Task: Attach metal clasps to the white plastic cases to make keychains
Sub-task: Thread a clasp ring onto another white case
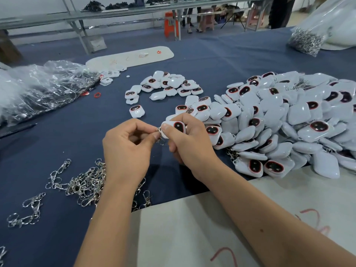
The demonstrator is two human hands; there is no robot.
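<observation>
Right hand (185, 140) grips white case (176, 128) centre, near the big pile's (289, 120) left edge; left hand (128, 143) pinches clasp (160, 138) at its corner; keep case steady, feed hook squarely through the loop.

A white case (176, 128) was gripped in the right hand (189, 140) while a metal clasp (160, 136) was pinched against its corner by the left hand (128, 149). Loose clasps (81, 186) were strewn on the blue cloth (57, 143) at the left; a large heap of cases (285, 120) was piled at the right.
</observation>
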